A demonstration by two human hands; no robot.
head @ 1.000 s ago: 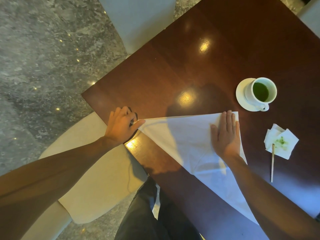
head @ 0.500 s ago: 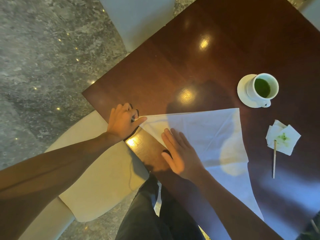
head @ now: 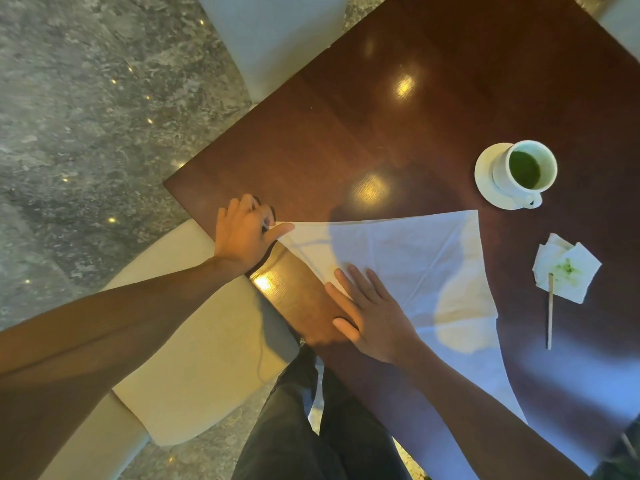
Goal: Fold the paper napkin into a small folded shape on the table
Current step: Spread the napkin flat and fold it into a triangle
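A large white paper napkin (head: 419, 258) lies folded into a triangle on the dark wooden table (head: 398, 133). Its left tip points at the table's near-left edge. My left hand (head: 244, 233) pinches that tip between thumb and fingers at the table edge. My right hand (head: 370, 313) lies flat with straight fingers on the napkin's long lower-left fold, pressing it onto the wood. The napkin's far right corner runs under my right forearm toward the frame's lower right.
A white cup of green drink on a saucer (head: 516, 174) stands at the right. Beside it lies a crumpled stained napkin (head: 564, 268) with a wooden stirrer (head: 550, 313). A cream chair seat (head: 194, 327) is at my left, and my dark trousers (head: 311, 427) are below.
My right hand slid from the napkin's upper right corner down-left along the sheet to the long folded edge. The left hand stayed on the left tip.
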